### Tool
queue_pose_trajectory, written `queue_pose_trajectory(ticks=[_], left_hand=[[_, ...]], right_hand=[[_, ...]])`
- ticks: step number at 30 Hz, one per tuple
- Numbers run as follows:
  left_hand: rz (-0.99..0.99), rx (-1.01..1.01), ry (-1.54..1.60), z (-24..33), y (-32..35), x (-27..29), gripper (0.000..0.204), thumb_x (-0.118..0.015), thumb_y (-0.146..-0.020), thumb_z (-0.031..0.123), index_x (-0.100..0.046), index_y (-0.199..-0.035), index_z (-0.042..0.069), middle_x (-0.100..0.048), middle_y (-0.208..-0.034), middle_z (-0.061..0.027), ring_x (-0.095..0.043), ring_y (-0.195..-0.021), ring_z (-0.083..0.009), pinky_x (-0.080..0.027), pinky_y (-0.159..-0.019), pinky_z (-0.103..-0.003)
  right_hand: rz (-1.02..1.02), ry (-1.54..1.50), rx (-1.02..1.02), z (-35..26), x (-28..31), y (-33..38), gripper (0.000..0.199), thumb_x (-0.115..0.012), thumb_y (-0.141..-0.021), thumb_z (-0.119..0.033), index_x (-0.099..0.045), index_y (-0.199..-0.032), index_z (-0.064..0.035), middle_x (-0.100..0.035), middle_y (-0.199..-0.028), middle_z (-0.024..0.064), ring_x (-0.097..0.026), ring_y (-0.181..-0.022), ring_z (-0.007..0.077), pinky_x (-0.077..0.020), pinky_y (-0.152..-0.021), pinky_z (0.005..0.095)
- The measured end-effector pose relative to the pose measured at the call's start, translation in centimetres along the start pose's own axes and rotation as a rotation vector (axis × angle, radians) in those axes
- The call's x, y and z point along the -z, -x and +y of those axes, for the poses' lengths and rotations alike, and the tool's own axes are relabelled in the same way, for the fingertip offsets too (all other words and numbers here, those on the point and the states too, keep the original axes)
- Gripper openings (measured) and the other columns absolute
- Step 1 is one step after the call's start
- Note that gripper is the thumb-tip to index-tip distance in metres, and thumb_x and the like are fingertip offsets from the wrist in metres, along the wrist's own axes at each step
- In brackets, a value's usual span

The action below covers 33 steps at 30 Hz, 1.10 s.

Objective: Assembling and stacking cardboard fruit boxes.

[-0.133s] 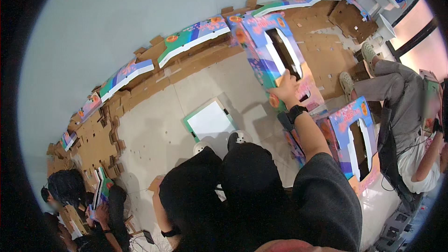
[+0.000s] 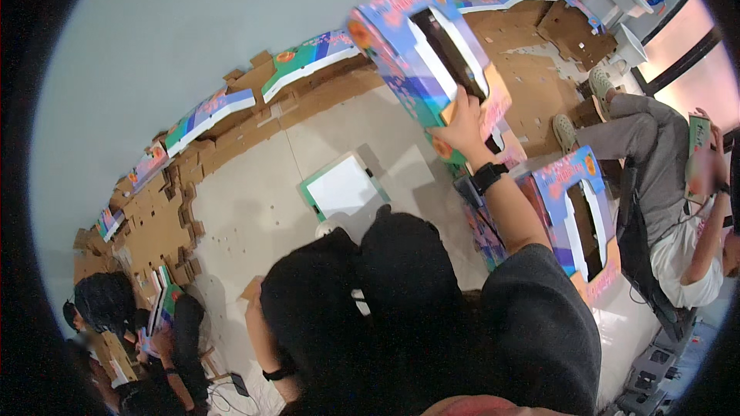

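My right hand (image 2: 465, 135) is closed on a colourful printed cardboard box (image 2: 397, 50) with a long window cut in its top. Its thumb presses on the near side and the fingers reach over the window's near edge. The box tilts up and leans to the far left. Beneath its near end shows part of another printed box (image 2: 509, 146). To the right of my forearm stands a similar box (image 2: 560, 192) with a window. My left hand (image 2: 253, 296) is beside my left knee; its fingers are mostly hidden.
A green-edged white panel (image 2: 347, 189) lies on the floor before my feet. Flattened brown cardboard (image 2: 158, 223) and printed box pieces (image 2: 308, 65) line the wall. One seated person (image 2: 655, 146) is at right, holding a printed piece; other people (image 2: 181, 339) sit at lower left.
The box in my right hand has risen and shifted toward the far left, with its far end higher. My right hand has moved slightly with it. My left hand stays by the knee.
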<state>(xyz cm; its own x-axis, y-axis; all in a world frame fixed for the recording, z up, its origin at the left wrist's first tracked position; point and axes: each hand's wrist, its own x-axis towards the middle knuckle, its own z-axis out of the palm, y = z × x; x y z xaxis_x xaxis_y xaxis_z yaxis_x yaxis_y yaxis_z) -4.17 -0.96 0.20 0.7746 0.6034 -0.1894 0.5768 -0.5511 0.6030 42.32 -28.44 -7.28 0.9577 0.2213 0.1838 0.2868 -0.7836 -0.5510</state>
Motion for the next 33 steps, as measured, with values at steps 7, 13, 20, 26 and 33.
queue_pose_trajectory(ticks=[7, 13, 20, 26, 33], left_hand=[[0.259, -0.179, -0.056, -4.3, 4.3, 0.2, 0.037, -0.06, -0.086, 0.0, -0.061, -0.123, 0.001, -0.069, -0.112, -0.0198, -0.065, -0.109, -0.0337, -0.049, -0.092, -0.037], [0.193, -0.179, 0.05, -7.0, 7.1, 0.7, 0.032, -0.058, -0.088, -0.002, -0.062, -0.119, -0.001, -0.069, -0.11, -0.0191, -0.067, -0.101, -0.0308, -0.05, -0.091, -0.036], [0.18, -0.284, 0.133, -9.1, 7.8, 1.3, 0.021, -0.056, -0.095, 0.002, -0.064, -0.113, -0.001, -0.07, -0.11, -0.016, -0.069, -0.098, -0.0286, -0.052, -0.087, -0.035], [0.289, -0.292, 0.052, -7.7, 9.1, 2.2, 0.021, -0.062, -0.092, 0.008, -0.067, -0.112, 0.002, -0.071, -0.104, -0.0151, -0.069, -0.098, -0.028, -0.051, -0.087, -0.036], [0.274, -0.253, 0.033, -8.6, 10.1, 2.9, 0.023, -0.063, -0.09, 0.007, -0.067, -0.112, 0.0, -0.072, -0.103, -0.0158, -0.069, -0.096, -0.0274, -0.051, -0.086, -0.036]], right_hand=[[0.249, 0.18, 0.379, -5.3, 17.1, 6.7, 0.112, -0.088, -0.05, -0.038, -0.037, -0.145, -0.0045, -0.052, -0.118, 0.0246, -0.05, -0.113, 0.0409, -0.0388, -0.098, 0.0499], [0.21, 0.172, 0.272, -0.9, 30.8, 18.3, 0.113, -0.093, -0.044, -0.03, -0.043, -0.141, -0.0013, -0.056, -0.124, 0.0244, -0.055, -0.115, 0.0391, -0.0423, -0.101, 0.045], [0.164, 0.503, -0.218, 5.7, 35.3, 30.9, 0.121, -0.092, -0.044, -0.029, -0.035, -0.149, -0.0103, -0.051, -0.126, 0.0212, -0.048, -0.123, 0.04, -0.0357, -0.106, 0.0516], [-0.076, 0.618, -0.523, 11.4, 30.4, 33.8, 0.127, -0.094, -0.041, -0.032, -0.03, -0.15, -0.0141, -0.048, -0.136, 0.0215, -0.043, -0.132, 0.0415, -0.028, -0.112, 0.0571], [-0.086, 0.57, -0.539, 13.7, 30.3, 33.5, 0.129, -0.094, -0.041, -0.034, -0.028, -0.151, -0.0155, -0.047, -0.138, 0.0197, -0.042, -0.132, 0.0396, -0.0252, -0.113, 0.0562]])
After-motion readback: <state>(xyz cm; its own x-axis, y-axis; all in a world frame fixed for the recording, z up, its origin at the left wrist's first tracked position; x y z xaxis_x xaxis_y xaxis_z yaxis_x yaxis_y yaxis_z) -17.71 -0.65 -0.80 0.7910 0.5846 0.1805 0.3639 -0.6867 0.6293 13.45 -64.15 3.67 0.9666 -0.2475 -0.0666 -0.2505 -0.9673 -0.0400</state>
